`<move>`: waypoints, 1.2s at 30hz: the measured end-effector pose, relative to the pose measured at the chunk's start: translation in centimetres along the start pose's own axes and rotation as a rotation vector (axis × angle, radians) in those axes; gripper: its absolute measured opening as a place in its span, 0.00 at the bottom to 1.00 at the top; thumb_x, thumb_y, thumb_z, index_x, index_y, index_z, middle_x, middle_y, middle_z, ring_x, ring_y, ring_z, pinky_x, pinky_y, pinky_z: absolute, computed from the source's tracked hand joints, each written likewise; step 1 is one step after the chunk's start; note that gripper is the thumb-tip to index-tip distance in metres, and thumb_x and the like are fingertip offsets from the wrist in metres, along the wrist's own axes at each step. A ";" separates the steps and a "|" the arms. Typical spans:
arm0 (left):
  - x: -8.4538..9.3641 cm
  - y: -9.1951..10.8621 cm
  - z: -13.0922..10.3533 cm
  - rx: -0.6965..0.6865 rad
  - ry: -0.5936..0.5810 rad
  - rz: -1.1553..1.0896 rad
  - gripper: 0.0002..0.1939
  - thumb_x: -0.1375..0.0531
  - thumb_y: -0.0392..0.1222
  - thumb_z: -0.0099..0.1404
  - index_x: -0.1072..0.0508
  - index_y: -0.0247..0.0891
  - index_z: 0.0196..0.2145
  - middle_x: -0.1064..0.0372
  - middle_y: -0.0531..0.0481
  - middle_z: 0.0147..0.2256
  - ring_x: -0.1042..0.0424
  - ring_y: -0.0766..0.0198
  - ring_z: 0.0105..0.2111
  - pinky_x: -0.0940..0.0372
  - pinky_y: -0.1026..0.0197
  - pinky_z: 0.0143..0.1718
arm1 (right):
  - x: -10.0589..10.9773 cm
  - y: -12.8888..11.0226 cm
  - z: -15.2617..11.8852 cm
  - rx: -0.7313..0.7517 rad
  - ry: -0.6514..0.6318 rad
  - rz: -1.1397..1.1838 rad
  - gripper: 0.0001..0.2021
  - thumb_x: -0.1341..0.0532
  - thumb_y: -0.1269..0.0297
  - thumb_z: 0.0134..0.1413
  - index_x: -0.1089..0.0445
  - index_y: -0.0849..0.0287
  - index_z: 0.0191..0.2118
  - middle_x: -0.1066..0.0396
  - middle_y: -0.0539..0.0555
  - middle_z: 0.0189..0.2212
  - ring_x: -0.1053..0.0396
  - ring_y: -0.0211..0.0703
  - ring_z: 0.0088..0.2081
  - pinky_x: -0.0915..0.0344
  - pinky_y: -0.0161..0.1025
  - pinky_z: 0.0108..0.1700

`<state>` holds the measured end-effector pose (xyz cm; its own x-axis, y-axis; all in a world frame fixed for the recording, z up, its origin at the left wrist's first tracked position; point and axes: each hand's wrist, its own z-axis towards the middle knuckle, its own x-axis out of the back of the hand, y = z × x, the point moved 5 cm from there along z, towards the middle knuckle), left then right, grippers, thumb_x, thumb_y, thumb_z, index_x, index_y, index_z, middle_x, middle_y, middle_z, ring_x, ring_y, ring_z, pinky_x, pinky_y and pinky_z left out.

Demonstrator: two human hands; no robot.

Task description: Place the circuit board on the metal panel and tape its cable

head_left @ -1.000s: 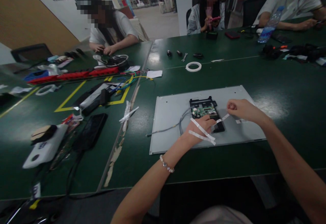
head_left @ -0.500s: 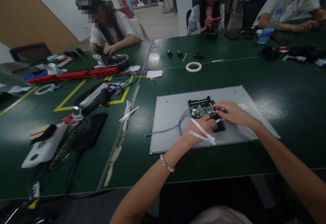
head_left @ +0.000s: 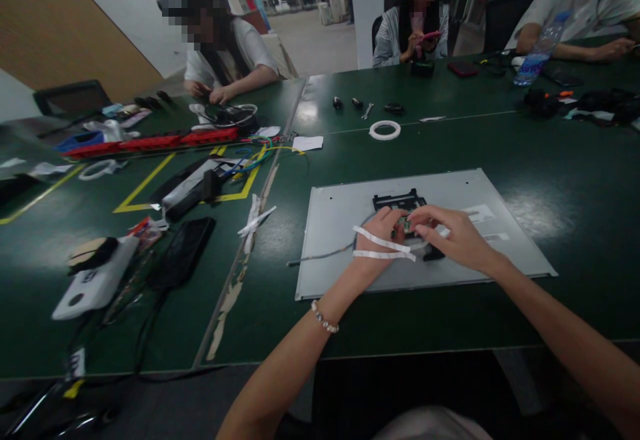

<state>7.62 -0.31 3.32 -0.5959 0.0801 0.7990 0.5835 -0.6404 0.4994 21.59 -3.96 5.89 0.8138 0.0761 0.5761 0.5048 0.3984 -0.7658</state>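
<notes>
A green circuit board [head_left: 405,225] shows between my two hands, over a black plastic housing [head_left: 396,200]. My left hand [head_left: 381,232] has its fingers curled round the board's left side and hides much of it. Thumb and forefinger of my right hand [head_left: 453,235] pinch the board's right edge. White strips [head_left: 383,255] with small markings cling to the back of my left hand. From under that hand a grey cable [head_left: 325,255] runs left. Housing and cable lie on a pale flat panel [head_left: 330,227].
Beyond the panel lie a roll of white tape [head_left: 385,131] and a small wrench [head_left: 368,111]. On the left are a black phone-like device [head_left: 183,253], a white device [head_left: 95,280] and red bins [head_left: 150,141]. Three people sit across the green table [head_left: 450,140].
My left hand has moved up and left over the board, covering more of it. My right hand has closed in on the board's right edge. The view has shifted slightly.
</notes>
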 end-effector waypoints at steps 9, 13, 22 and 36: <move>-0.1 -0.1 0.0 0.069 -0.083 0.113 0.15 0.43 0.35 0.60 0.32 0.37 0.47 0.32 0.47 0.39 0.30 0.62 0.37 0.35 0.63 0.34 | -2.3 -0.6 -0.2 -0.004 -0.050 0.171 0.05 0.40 0.64 0.54 0.33 0.55 0.37 0.30 0.50 0.33 0.33 0.38 0.33 0.36 0.37 0.36; -0.3 -0.7 0.2 0.128 -0.063 0.239 0.10 0.46 0.35 0.62 0.29 0.38 0.41 0.31 0.47 0.37 0.31 0.62 0.34 0.37 0.63 0.30 | -0.8 0.6 0.0 -0.086 0.058 0.409 0.06 0.38 0.61 0.52 0.34 0.56 0.34 0.33 0.50 0.31 0.34 0.37 0.32 0.36 0.36 0.34; 0.6 -1.6 0.6 0.067 0.106 0.142 0.10 0.48 0.34 0.65 0.30 0.36 0.42 0.31 0.46 0.39 0.33 0.60 0.41 0.36 0.57 0.44 | 2.9 7.5 0.7 -0.393 0.455 0.386 0.15 0.36 0.55 0.46 0.33 0.57 0.37 0.31 0.53 0.32 0.34 0.39 0.32 0.38 0.34 0.30; -2.2 -0.6 4.9 -0.031 0.011 0.198 0.15 0.52 0.35 0.68 0.35 0.32 0.51 0.33 0.41 0.50 0.34 0.59 0.50 0.39 0.55 0.52 | 1.3 12.3 1.7 -0.380 0.328 0.098 0.11 0.40 0.56 0.46 0.32 0.59 0.33 0.29 0.53 0.29 0.30 0.43 0.33 0.36 0.41 0.40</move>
<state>11.31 3.68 2.91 -0.4773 -0.0576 0.8769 0.6726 -0.6661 0.3223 28.37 2.54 -2.30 0.8793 -0.2189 0.4231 0.4411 0.0385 -0.8967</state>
